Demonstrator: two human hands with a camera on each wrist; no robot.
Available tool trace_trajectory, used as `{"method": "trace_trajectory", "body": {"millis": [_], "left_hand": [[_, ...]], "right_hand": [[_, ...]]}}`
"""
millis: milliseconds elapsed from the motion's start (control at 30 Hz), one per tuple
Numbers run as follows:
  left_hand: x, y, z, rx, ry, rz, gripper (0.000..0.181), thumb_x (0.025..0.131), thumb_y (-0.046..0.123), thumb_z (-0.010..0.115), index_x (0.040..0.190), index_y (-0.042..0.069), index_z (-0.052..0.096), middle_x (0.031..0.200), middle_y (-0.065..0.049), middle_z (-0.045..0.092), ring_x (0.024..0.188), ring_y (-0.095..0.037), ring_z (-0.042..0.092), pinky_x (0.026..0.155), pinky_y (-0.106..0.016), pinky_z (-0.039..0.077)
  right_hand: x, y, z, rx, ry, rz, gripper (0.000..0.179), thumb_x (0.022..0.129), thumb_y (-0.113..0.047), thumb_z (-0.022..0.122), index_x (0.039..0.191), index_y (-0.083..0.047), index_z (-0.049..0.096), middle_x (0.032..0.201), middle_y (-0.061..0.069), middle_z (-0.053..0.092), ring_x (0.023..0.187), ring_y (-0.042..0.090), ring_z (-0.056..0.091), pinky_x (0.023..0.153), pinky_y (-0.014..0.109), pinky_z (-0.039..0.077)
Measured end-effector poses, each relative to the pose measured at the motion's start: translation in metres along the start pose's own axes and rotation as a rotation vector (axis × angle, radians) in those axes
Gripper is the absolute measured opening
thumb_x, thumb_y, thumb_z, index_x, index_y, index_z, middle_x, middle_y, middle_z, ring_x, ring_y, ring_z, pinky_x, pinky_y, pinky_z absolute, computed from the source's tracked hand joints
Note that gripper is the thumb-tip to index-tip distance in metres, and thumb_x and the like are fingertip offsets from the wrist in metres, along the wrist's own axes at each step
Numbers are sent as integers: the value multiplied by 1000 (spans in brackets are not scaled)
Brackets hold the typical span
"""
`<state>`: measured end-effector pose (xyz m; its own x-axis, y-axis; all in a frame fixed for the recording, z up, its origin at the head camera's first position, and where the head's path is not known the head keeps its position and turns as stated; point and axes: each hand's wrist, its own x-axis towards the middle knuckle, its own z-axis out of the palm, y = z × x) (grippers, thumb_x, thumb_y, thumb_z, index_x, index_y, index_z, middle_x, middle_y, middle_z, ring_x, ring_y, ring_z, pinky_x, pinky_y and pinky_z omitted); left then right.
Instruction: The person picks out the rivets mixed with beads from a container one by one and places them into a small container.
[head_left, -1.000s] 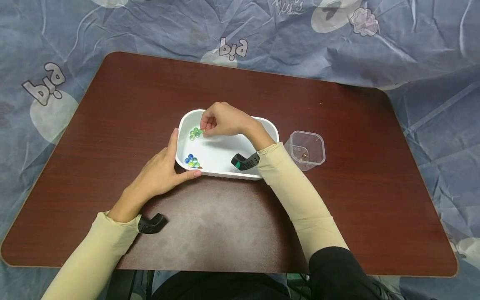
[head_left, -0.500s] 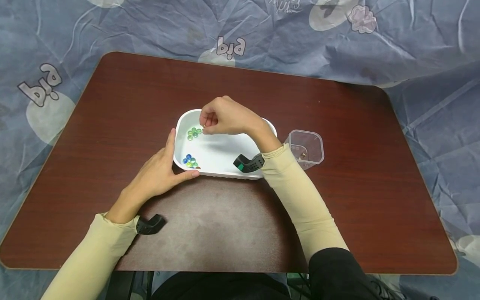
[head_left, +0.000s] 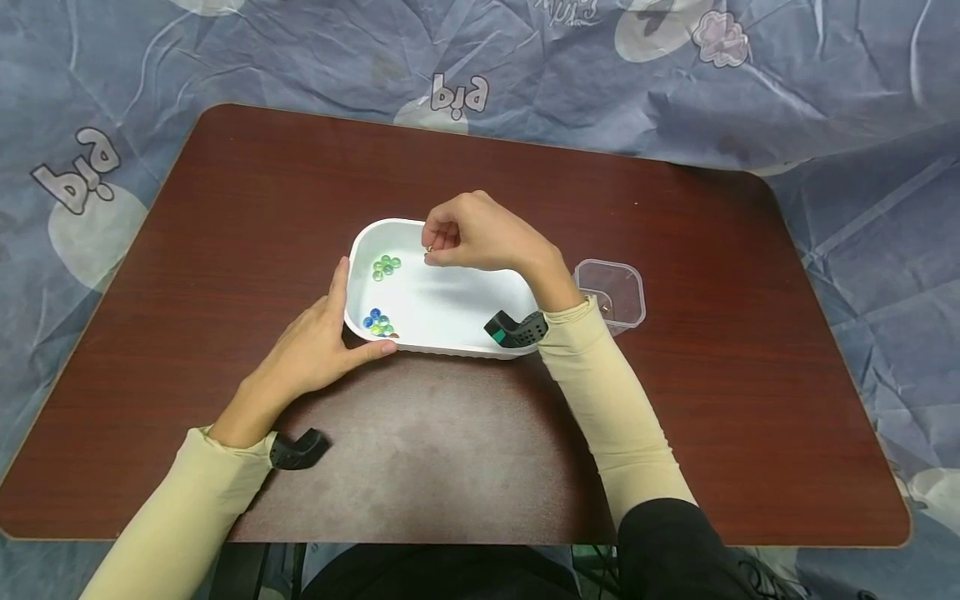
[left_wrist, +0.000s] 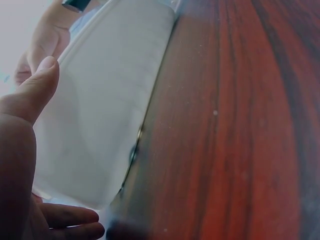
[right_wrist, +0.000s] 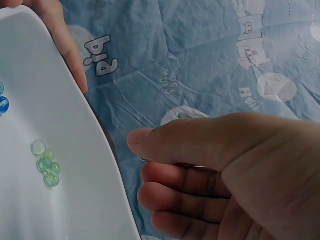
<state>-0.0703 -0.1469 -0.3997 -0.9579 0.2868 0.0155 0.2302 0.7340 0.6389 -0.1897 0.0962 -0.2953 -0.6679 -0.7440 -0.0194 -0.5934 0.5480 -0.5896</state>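
Observation:
A white tray [head_left: 442, 312] lies on the table. Inside it, several green glass marbles [head_left: 386, 267] sit by the far left corner, and a cluster of blue and green marbles [head_left: 379, 323] by the near left one. My left hand [head_left: 311, 346] rests around the tray's near left corner, thumb along the front rim and straight fingers along the left side. Above the tray's far side, my right hand [head_left: 491, 237] pinches a small gold-coloured piece [head_left: 430, 248] between thumb and fingers. Only a sliver of that piece [right_wrist: 145, 160] shows in the right wrist view.
A clear plastic box [head_left: 626, 292] stands right of the tray, partly behind my right forearm, with a small brass-coloured thing inside. The brown table [head_left: 720, 400] has rounded corners. Patterned blue cloth [head_left: 300, 58] lies beyond its far edge.
My right hand has risen from beside the green marbles and shifted right with the gold-coloured piece. The left hand keeps its place at the tray's corner.

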Motion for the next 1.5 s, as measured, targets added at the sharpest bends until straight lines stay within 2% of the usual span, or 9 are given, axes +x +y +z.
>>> {"method": "trace_trajectory", "body": {"millis": [900,1200,1500], "left_hand": [[-1,0,-1,-1,14,-1,122,82,60,72,158,9,-9,152,-25,35,134,-37,42,101,-56,36],[0,0,1,-4,15,17,123,82,58,74,158,8,-8,144,-25,44,129,-38,46,99,-56,38],[0,0,1,-8,14,7,123,82,58,74,158,9,-9,143,-26,45,129,-38,47,99,-56,38]], "right_hand": [[-45,21,-14,-17,124,59,6,84,-9,76,89,-6,73,79,1,68,73,11,60,71,25,49],[-64,34,-18,-32,172,70,6,85,-8,74,91,-5,73,81,1,69,74,12,62,71,26,49],[-78,43,-22,-47,215,94,8,84,-6,76,92,-4,74,81,3,69,75,14,61,71,25,48]]}}
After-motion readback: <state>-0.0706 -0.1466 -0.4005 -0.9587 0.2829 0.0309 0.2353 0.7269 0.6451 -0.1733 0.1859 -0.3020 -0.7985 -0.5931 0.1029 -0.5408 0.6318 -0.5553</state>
